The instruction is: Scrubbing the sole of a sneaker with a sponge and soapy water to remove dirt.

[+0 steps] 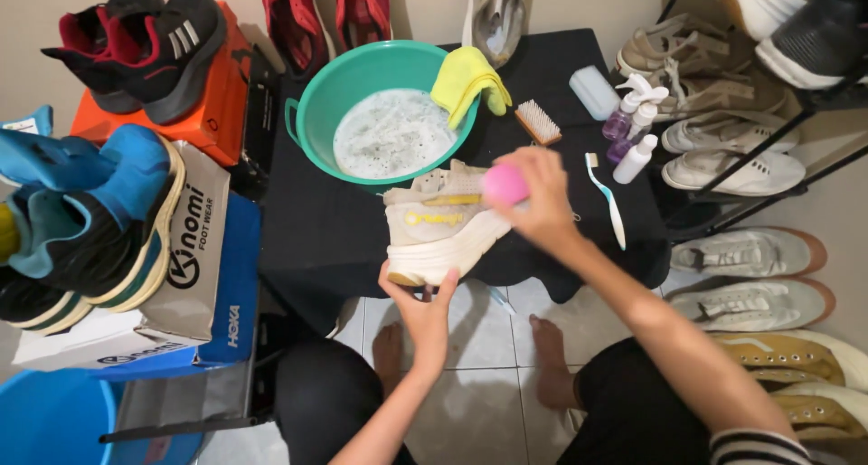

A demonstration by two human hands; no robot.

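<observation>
Both hands have a grip on something. Left hand (421,313) reaches up from below and its fingers close on the heel end of a cream sneaker (440,234), thumb on one side of the sole and fingers on the other. Right hand (541,203) curls shut around a pink round object (504,185), pressing it against the upper of the sneaker near its collar; what kind of thing the pink object is cannot be told.

The sneaker lies tilted on its side at the near edge of the bench (316,230), which is covered in black, its thick pale sole facing the person and its heel hanging just past that edge.

Just behind the sneaker, toward the middle of the bench, sits a green basin (312,112) of foamy water, with a yellow cloth (466,83) draped over its right rim. Right of the basin lies a small brush (538,121) with a wooden back, and nearer the right edge a toothbrush (606,194) with a white and blue handle. Small spray bottles (633,126) stand at the far right corner, beside a pale plastic container (594,91).
</observation>
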